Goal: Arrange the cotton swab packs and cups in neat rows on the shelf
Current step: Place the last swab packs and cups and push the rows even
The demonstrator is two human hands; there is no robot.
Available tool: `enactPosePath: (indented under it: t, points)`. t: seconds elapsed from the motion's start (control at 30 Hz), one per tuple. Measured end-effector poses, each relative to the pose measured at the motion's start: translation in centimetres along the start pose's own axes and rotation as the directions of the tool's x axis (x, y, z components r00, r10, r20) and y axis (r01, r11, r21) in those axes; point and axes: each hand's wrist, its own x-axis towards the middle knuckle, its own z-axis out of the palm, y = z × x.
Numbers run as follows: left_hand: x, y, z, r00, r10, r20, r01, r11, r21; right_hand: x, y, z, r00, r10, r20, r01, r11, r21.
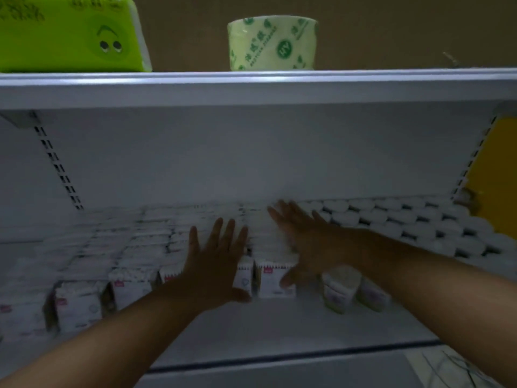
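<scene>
Two hands [215, 261] [307, 245] flat on swab packs [131, 289]

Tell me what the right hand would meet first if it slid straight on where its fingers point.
Likely the rear cotton swab packs just ahead of it, then the white back panel. The right hand lies flat, pointing back-left; blur hides its height.

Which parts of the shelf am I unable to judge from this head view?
Head view:
- Cotton swab packs: those under the left hand and right hand are covered; rear rows merge in blur and dim light; labels too blurred to read.
- Cups: front rows hidden behind the right forearm.
</scene>
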Motion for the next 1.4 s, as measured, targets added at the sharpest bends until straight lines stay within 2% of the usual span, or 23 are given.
enactPosePath:
  t: [0.1, 0.17, 0.27, 0.33, 0.4, 0.5, 0.7, 0.9, 1.0, 1.1, 1.27, 1.4]
  points:
    - [-0.5, 0.6, -1.2, 0.998, -0.004, -0.065, 0.002, 0.999, -0.039, -3.5, 3.2, -2.8, 0.996, 0.071, -0.054, -0.066, 0.994, 0.091]
    - [-0.7, 2.1, -2.4, 0.991, 0.044, -0.129, -0.06, 0.991, -0.118, -6.0, 5.7, -3.3, 0.989, 0.143, -0.046, -0.138, 0.986, 0.095]
    - [-0.9, 6.9, -3.9, 0.961, 0.197, -0.194, -0.244, 0.934, -0.26, -9.5, 8.0, -1.8, 0.975, 0.216, 0.045, -0.214, 0.976, -0.043]
    - [-0.4, 10.2, -4.0, 0.942, 0.283, -0.182, -0.329, 0.888, -0.322, -10.9, 8.3, -0.3, 0.959, 0.26, 0.113, -0.246, 0.961, -0.127]
    - [0.5, 12.3, -3.4, 0.925, 0.35, -0.148, -0.379, 0.878, -0.292, -11.4, 8.3, 1.1, 0.946, 0.295, 0.136, -0.268, 0.945, -0.185]
    - [1.5, 13.3, -2.0, 0.924, 0.37, -0.092, -0.382, 0.898, -0.221, -11.4, 8.4, 3.0, 0.949, 0.292, 0.119, -0.256, 0.933, -0.252]
    - [1.9, 13.6, -2.1, 0.931, 0.359, -0.062, -0.363, 0.928, -0.081, -10.6, 9.5, 4.1, 0.966, 0.252, 0.048, -0.23, 0.935, -0.271]
    - [1.6, 13.6, -2.6, 0.934, 0.356, -0.01, -0.356, 0.932, -0.066, -11.0, 9.4, 4.0, 0.967, 0.251, 0.039, -0.238, 0.95, -0.203]
    - [1.4, 13.4, -3.4, 0.928, 0.373, -0.024, -0.374, 0.927, -0.042, -13.2, 11.0, 1.6, 0.954, 0.3, -0.002, -0.299, 0.95, -0.089]
    - [1.0, 14.2, -4.9, 0.924, 0.38, -0.048, -0.382, 0.924, -0.033, -16.6, 14.2, 0.1, 0.909, 0.415, -0.044, -0.416, 0.909, -0.016]
    - [2.3, 18.9, -6.6, 0.902, 0.423, -0.088, -0.429, 0.9, -0.075, -19.6, 17.5, 2.9, 0.856, 0.517, 0.017, -0.516, 0.856, -0.047]
    - [4.8, 22.7, -6.5, 0.882, 0.466, -0.065, -0.47, 0.88, -0.062, -19.5, 18.3, 4.8, 0.851, 0.525, -0.024, -0.526, 0.848, -0.067]
